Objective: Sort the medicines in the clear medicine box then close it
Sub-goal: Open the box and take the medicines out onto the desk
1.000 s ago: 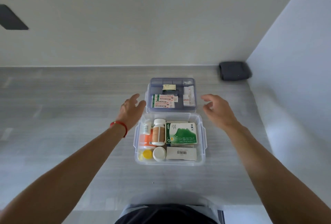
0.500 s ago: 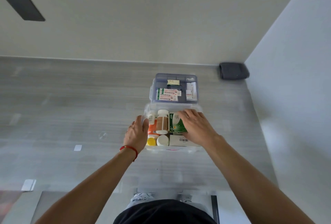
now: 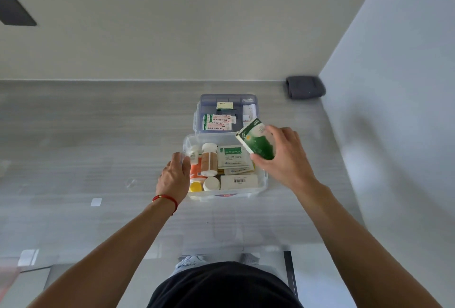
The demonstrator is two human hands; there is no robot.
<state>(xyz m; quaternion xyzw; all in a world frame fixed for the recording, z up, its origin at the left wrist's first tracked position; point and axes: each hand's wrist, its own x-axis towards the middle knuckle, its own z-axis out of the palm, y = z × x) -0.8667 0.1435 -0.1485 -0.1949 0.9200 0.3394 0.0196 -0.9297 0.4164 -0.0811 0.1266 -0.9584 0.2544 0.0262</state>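
Head view: grey cloth (image 3: 305, 87) (far corner), insert tray (image 3: 225, 113).

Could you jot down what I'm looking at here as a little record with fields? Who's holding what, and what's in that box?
Surface: grey tabletop
Container: clear plastic medicine box, open
Behind it: bluish compartment tray with sachets
Right hand: holds green and white medicine carton tilted above the box
Left hand: grips box's left wall
Inside: amber bottle with white cap, yellow-capped bottle, white barcode carton
Corner: dark grey folded cloth
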